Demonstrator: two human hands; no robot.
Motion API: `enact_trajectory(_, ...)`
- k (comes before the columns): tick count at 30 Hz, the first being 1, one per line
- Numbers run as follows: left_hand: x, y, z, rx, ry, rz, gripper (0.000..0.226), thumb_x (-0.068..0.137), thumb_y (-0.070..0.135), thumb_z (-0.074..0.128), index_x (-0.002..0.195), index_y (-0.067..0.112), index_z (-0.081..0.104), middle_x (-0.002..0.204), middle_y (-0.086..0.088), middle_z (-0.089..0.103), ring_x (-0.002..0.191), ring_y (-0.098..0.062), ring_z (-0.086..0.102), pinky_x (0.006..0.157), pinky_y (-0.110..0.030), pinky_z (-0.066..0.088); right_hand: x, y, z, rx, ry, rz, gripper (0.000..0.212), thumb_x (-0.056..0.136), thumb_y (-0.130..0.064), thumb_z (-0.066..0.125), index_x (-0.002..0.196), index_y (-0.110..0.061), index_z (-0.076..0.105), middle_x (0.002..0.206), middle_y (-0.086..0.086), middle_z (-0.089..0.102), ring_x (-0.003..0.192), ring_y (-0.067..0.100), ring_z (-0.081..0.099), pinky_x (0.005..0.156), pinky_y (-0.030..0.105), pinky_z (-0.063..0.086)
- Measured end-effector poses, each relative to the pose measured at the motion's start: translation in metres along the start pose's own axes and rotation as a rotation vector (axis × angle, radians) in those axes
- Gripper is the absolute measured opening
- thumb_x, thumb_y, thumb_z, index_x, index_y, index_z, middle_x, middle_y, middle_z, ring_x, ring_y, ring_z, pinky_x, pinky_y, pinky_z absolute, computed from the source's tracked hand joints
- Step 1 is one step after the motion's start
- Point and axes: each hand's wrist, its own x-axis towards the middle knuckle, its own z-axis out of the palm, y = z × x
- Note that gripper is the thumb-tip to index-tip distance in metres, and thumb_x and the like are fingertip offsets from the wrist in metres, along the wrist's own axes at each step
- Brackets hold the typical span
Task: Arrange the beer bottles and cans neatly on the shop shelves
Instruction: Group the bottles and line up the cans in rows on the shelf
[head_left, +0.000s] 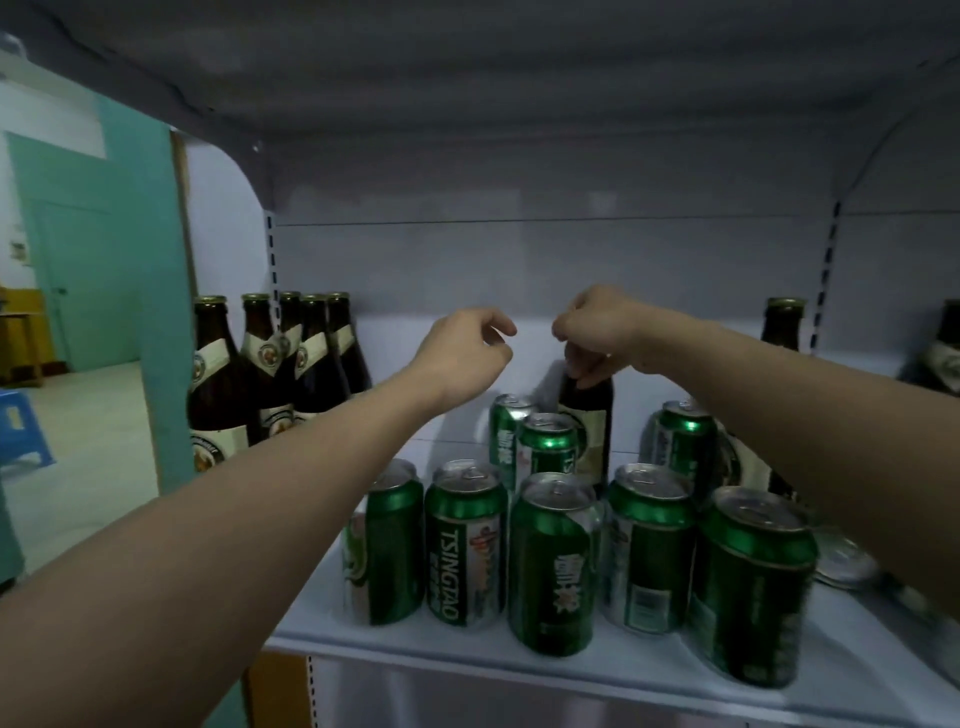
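Roughly, the job looks part done. At nine o'clock on the shelf (519, 670) a group of brown bottles (270, 374) stands upright and close together, which reads as the tidied part. The green cans (556, 561) fill the middle toward six o'clock: a front row of five standing near the shelf's edge, not quite in a straight line and with their labels turned different ways, and a few more behind them.

The right hand (597, 338) reaches over the cans and grips the neck of a lone bottle (587, 421) standing behind them, near the centre; its fingers (582, 366) are curled round the neck, and the cap is hidden under them. The left hand (467, 353) hovers just beside it at about ten o'clock, fingers loosely curled and holding nothing.

Left to do, as I judge it: this bottle probably belongs with the group at nine o'clock. Another bottle (784, 325) stands at two o'clock, one more shows at the three o'clock edge, and a further one seems half hidden behind the right forearm. A can (844, 564) at four o'clock appears to lie on its side. The cans also want squaring up.
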Motion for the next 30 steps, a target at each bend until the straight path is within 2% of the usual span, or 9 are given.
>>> enact_trajectory(1, 0.006, 0.005, 0.004, -0.019, -0.025, -0.020, 0.028, 0.093, 0.014, 0.053, 0.119, 0.018, 0.062, 0.107, 0.001, 0.064, 0.084, -0.015, 0.056, 0.071, -0.024, 0.041, 0.000, 0.006, -0.002, -0.043, 0.006, 0.035, 0.023, 0.100, -0.011, 0.047, 0.114, 0.005, 0.054, 0.086, 0.016, 0.059, 0.064, 0.024, 0.061, 0.049, 0.030, 0.058)
enact_trajectory(3, 0.018, 0.012, 0.012, -0.070, -0.082, -0.071, 0.031, 0.093, 0.014, 0.055, 0.123, 0.016, 0.058, 0.109, -0.002, 0.062, 0.081, -0.013, 0.055, 0.071, -0.024, 0.042, 0.001, 0.019, -0.002, -0.132, 0.014, 0.095, 0.024, 0.099, -0.014, 0.049, 0.114, 0.004, 0.055, 0.091, 0.018, 0.064, 0.072, 0.029, 0.067, 0.056, 0.036, 0.061)
enact_trajectory(6, 0.031, 0.021, 0.033, -0.091, -0.149, -0.118, 0.040, 0.092, 0.017, 0.060, 0.131, 0.013, 0.051, 0.113, -0.007, 0.061, 0.093, -0.020, 0.059, 0.078, -0.030, 0.049, 0.002, 0.037, -0.005, -0.219, 0.033, 0.138, 0.024, 0.097, -0.016, 0.055, 0.111, 0.003, 0.056, 0.098, 0.020, 0.066, 0.082, 0.034, 0.071, 0.073, 0.044, 0.062)
enact_trajectory(10, 0.045, 0.030, 0.063, -0.061, -0.214, -0.139, 0.057, 0.091, 0.022, 0.064, 0.142, 0.009, 0.040, 0.127, -0.013, 0.056, 0.109, -0.030, 0.059, 0.090, -0.038, 0.053, 0.007, 0.056, -0.004, -0.119, -0.010, 0.143, 0.022, 0.094, -0.019, 0.066, 0.102, -0.004, 0.053, 0.096, 0.013, 0.063, 0.079, 0.028, 0.067, 0.076, 0.041, 0.061)
enact_trajectory(12, 0.051, 0.034, 0.075, -0.060, -0.267, -0.152, 0.053, 0.091, 0.021, 0.065, 0.138, 0.008, 0.043, 0.123, -0.014, 0.059, 0.107, -0.031, 0.061, 0.091, -0.043, 0.054, 0.010, 0.063, 0.001, -0.060, -0.046, 0.137, 0.020, 0.093, -0.020, 0.068, 0.099, -0.007, 0.055, 0.085, 0.007, 0.061, 0.071, 0.021, 0.062, 0.070, 0.037, 0.060)
enact_trajectory(15, 0.060, 0.035, 0.087, -0.061, -0.282, -0.166, 0.040, 0.090, 0.019, 0.066, 0.125, 0.008, 0.051, 0.112, -0.016, 0.064, 0.098, -0.033, 0.066, 0.084, -0.048, 0.058, 0.018, 0.072, 0.007, -0.039, -0.043, 0.122, 0.039, 0.091, -0.022, 0.070, 0.119, -0.002, 0.052, 0.088, 0.010, 0.063, 0.068, 0.020, 0.063, 0.064, 0.036, 0.061)
enact_trajectory(20, 0.068, 0.032, 0.094, -0.073, -0.264, -0.168, 0.036, 0.091, 0.022, 0.067, 0.123, 0.011, 0.052, 0.112, -0.016, 0.065, 0.099, -0.034, 0.066, 0.082, -0.050, 0.058, 0.027, 0.082, 0.008, -0.078, -0.036, 0.130, 0.051, 0.095, -0.018, 0.063, 0.135, -0.004, 0.034, 0.121, 0.019, 0.057, 0.097, 0.034, 0.066, 0.078, 0.049, 0.061)
enact_trajectory(24, 0.067, 0.030, 0.096, -0.129, -0.296, -0.198, 0.042, 0.091, 0.024, 0.068, 0.124, 0.015, 0.043, 0.110, -0.014, 0.062, 0.097, -0.034, 0.066, 0.075, -0.052, 0.060, 0.026, 0.081, 0.007, -0.092, -0.044, 0.134, 0.050, 0.097, -0.016, 0.061, 0.136, -0.005, 0.032, 0.120, 0.017, 0.054, 0.098, 0.035, 0.066, 0.080, 0.047, 0.061)
enact_trajectory(30, 0.064, 0.035, 0.100, -0.107, -0.208, -0.165, 0.034, 0.090, 0.019, 0.069, 0.113, 0.014, 0.044, 0.113, -0.014, 0.060, 0.101, -0.034, 0.063, 0.088, -0.051, 0.055, 0.020, 0.080, 0.010, -0.138, -0.014, 0.115, 0.050, 0.097, -0.014, 0.059, 0.137, -0.004, 0.030, 0.128, 0.019, 0.052, 0.108, 0.035, 0.061, 0.082, 0.048, 0.059)
